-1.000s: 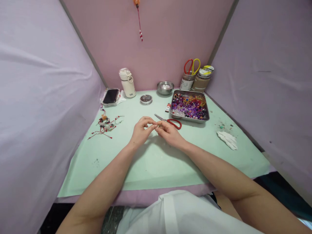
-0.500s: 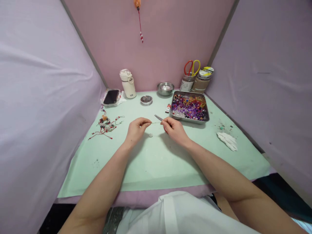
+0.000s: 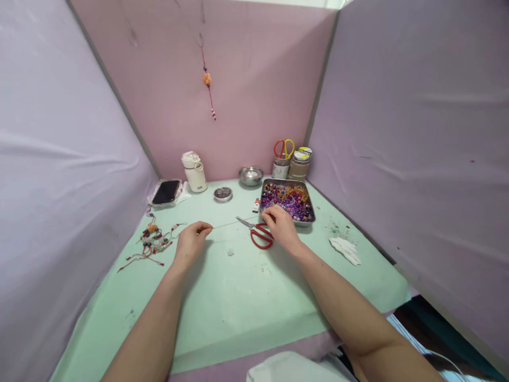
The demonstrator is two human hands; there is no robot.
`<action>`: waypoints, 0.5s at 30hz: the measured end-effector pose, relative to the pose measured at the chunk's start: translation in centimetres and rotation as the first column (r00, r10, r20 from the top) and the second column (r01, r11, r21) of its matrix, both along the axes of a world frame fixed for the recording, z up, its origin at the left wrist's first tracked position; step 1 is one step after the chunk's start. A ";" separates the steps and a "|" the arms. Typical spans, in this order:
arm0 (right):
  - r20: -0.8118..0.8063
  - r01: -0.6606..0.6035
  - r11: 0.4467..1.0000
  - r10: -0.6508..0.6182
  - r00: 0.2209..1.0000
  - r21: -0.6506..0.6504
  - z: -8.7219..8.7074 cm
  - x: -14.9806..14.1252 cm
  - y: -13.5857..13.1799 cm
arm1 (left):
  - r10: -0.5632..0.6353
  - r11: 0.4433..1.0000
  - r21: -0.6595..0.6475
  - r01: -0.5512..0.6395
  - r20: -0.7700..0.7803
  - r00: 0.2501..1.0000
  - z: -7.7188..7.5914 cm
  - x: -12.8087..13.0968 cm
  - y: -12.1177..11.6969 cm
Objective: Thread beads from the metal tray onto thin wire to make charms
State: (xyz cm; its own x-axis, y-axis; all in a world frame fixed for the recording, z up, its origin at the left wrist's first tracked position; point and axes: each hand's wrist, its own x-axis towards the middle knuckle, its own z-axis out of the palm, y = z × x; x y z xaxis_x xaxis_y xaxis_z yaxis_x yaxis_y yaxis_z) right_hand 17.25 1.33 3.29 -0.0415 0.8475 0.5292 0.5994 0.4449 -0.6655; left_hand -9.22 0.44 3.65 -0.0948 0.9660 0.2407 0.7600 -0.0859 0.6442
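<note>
My left hand [image 3: 191,241] rests on the green mat with its fingers pinched on one end of a thin clear thread [image 3: 230,223]. The thread runs taut to the right, to my right hand [image 3: 280,225], whose fingers are closed on the other end beside the near rim of the metal bead tray [image 3: 311,214]. Red-handled scissors [image 3: 257,234] lie on the mat just left of my right hand, under the thread. A small clear bead or scrap [image 3: 229,252] sits on the mat between my hands.
Finished beaded strings [image 3: 153,240] lie at the left. At the back stand a phone [image 3: 166,191], a white bottle [image 3: 194,171], a small round tin [image 3: 222,194], a steel bowl [image 3: 251,175], a jar with scissors [image 3: 282,157] and a thread spool [image 3: 300,162]. A white cloth [image 3: 345,249] lies right.
My hands have moved apart, stretching the thread between them. My right hand has shifted toward the bead tray and off the scissors. The camera has tilted up.
</note>
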 end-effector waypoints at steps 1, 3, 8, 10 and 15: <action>-0.005 0.013 1.000 -0.013 1.000 0.003 0.0 0.1 0.0 | -0.003 1.000 -0.015 0.003 -0.003 1.000 -0.1 -0.1 0.1; -0.010 0.036 0.999 -0.036 0.999 0.000 0.1 0.1 0.1 | -0.006 0.999 -0.035 0.005 -0.010 1.000 -0.2 -0.2 0.2; -0.035 0.066 0.997 -0.067 0.997 -0.029 0.1 0.1 0.2 | -0.037 0.999 -0.026 0.036 -0.047 0.998 -0.5 -0.3 0.1; -0.044 0.053 0.997 -0.056 0.997 -0.057 0.1 0.0 0.1 | -0.052 0.999 -0.019 0.051 -0.085 0.995 -0.6 -0.4 0.0; -0.043 -0.031 0.992 0.026 0.999 -0.119 -0.2 -0.7 -0.2 | -0.087 0.995 -0.060 0.075 -0.224 0.971 -1.2 -0.5 0.0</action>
